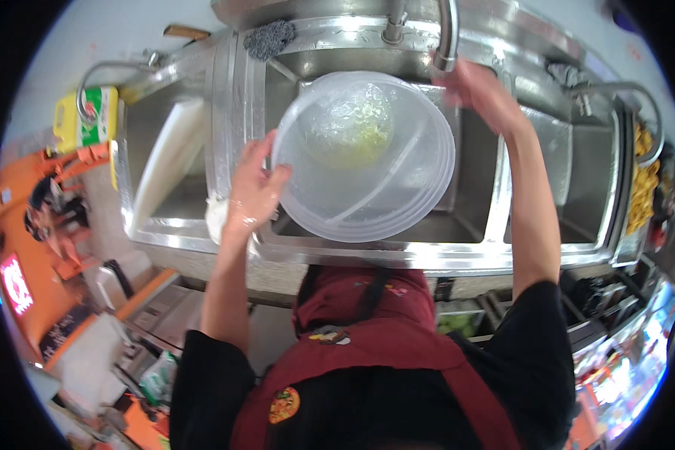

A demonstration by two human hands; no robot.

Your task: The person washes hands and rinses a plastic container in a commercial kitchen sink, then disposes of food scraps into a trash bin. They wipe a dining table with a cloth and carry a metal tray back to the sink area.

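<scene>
My left hand (259, 185), wet, grips the left rim of a large translucent plastic tub (365, 208), thumb over the edge. The tub is tilted with its mouth facing me, over the middle of a stainless steel sink (478, 185). Wet, yellowish light patches show on its inside. My right hand (472, 93) is blurred, right beside the outlet of a metal faucet (446, 53), to the tub's upper right. Its fingers are too blurred to tell whether they touch the faucet.
A steel scouring pad (270, 39) lies on the sink's back ledge. In the left basin stands a white board (166, 157), with a yellow jug (62, 124) beyond. A white cloth (216, 216) lies near my left wrist. Another basin with a curved faucet (652, 112) is at the right.
</scene>
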